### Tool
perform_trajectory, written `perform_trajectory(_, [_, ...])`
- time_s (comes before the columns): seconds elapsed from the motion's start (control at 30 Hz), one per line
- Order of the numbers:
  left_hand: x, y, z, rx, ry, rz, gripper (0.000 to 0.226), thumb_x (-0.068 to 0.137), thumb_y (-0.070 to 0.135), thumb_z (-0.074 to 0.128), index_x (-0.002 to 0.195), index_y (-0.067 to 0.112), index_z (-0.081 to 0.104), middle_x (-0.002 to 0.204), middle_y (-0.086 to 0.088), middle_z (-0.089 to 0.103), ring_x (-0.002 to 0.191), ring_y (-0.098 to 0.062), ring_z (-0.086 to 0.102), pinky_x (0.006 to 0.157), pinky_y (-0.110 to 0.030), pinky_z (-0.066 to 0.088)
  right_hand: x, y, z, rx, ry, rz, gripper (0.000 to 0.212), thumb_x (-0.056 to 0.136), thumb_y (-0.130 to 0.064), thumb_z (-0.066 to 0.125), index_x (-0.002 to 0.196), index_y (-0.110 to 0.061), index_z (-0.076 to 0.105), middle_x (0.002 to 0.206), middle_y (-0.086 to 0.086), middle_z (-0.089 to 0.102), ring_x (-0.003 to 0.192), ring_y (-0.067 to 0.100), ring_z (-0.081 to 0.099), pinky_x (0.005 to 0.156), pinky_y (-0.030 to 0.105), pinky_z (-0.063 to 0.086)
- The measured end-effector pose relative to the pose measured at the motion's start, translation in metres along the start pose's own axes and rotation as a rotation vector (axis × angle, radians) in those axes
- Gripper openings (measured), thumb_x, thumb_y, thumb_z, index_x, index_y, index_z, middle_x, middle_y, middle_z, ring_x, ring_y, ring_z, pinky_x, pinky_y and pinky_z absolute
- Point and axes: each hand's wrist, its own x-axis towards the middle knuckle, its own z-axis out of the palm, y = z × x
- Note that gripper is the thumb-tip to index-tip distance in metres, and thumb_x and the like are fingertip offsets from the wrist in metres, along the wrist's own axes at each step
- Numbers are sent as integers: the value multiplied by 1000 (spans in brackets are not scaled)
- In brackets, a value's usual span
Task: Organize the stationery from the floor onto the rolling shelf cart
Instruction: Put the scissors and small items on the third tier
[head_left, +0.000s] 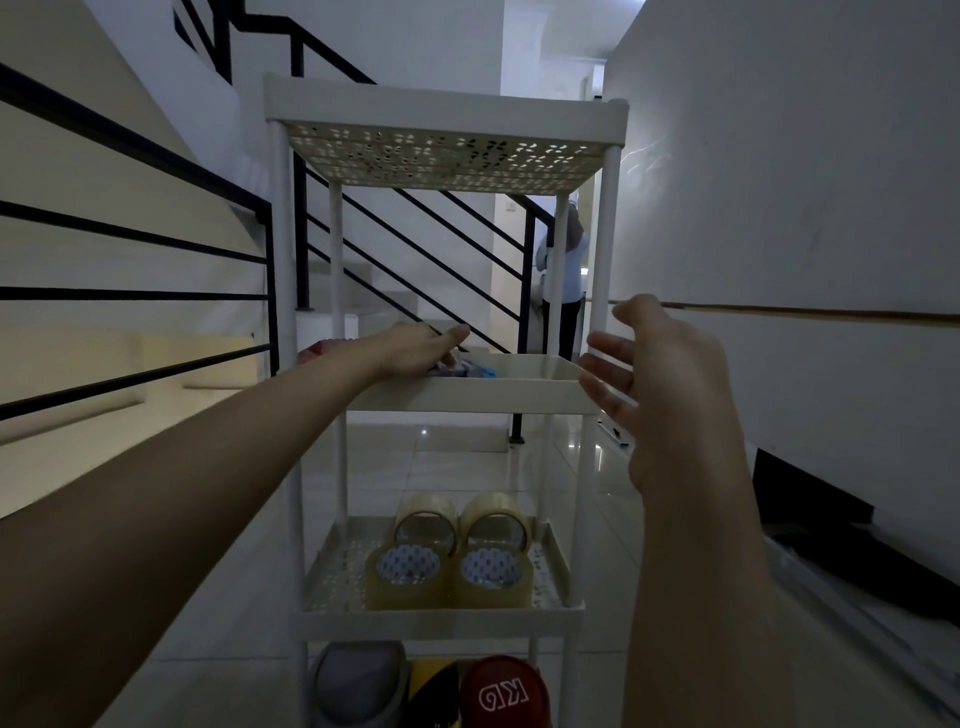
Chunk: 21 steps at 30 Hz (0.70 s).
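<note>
A white rolling shelf cart (467, 397) stands right in front of me, with several perforated tiers. My left hand (415, 351) reaches into the middle tier and rests on small colourful items (470, 368) there; whether it grips them is hidden. My right hand (660, 384) hovers open beside the tier's right corner, fingers spread, holding nothing. On the lower tier stand several clear tape rolls (449, 558). Below them, the bottom level holds a grey roll (356, 680), a yellow-black roll (434, 691) and a red roll (504, 693).
A black stair railing (156, 260) runs along the left and behind the cart. A white wall (805, 208) closes the right side, with dark objects (831, 535) on the floor at its base. A person (563, 275) stands farther down the tiled hallway.
</note>
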Motion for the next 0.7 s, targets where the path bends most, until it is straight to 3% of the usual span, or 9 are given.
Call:
perform_trajectory(0.13, [4,2,0,117,27,-5,68,99,45,10,117,5,63,107,-19,59,100,-28,53,96,-31,35,-1,-4,-1,-13,6,-6,10,93,-21,48,101,-15,50,83,2,59,89,19,59,73,26,51])
perform_trajectory(0.2, [5,-3,1,154,106,32,72,98,48,11,101,5,68,91,-16,56,89,-27,54,86,-30,35,-1,-6,-3,-14,7,-6,9,93,-21,48,100,-15,49,83,2,58,90,19,59,75,27,51])
perform_trajectory(0.27, [4,-11,2,151,246,84,71,98,49,14,86,4,67,93,-17,59,90,-29,57,79,-29,36,-2,-8,-4,-15,7,-7,10,93,-20,47,101,-15,49,81,1,57,90,19,59,76,27,51])
perform_trajectory(0.33, [0,-14,3,96,298,138,66,99,47,17,100,5,68,108,-18,59,99,-28,55,81,-29,36,-1,-9,-4,-17,8,-8,12,93,-20,47,104,-14,48,81,1,57,89,19,58,75,26,51])
perform_trajectory(0.47, [-1,-5,8,51,20,119,58,98,49,15,137,19,45,140,-12,42,126,-25,41,103,-36,32,-1,-8,-2,-29,13,-5,12,93,-21,47,104,-15,48,81,1,57,90,19,58,76,27,51])
perform_trajectory(0.53, [3,0,14,43,-63,96,62,95,56,14,142,23,38,146,-10,38,132,-27,37,112,-42,28,-2,-7,0,-39,9,0,11,94,-21,47,102,-15,48,82,2,57,92,19,59,78,28,51])
perform_trajectory(0.7, [7,5,24,90,-113,1,69,92,61,9,143,22,36,147,-14,36,132,-30,36,110,-42,26,-6,-4,4,-62,-21,-9,10,94,-22,46,85,-17,50,82,1,56,87,17,58,72,25,50])
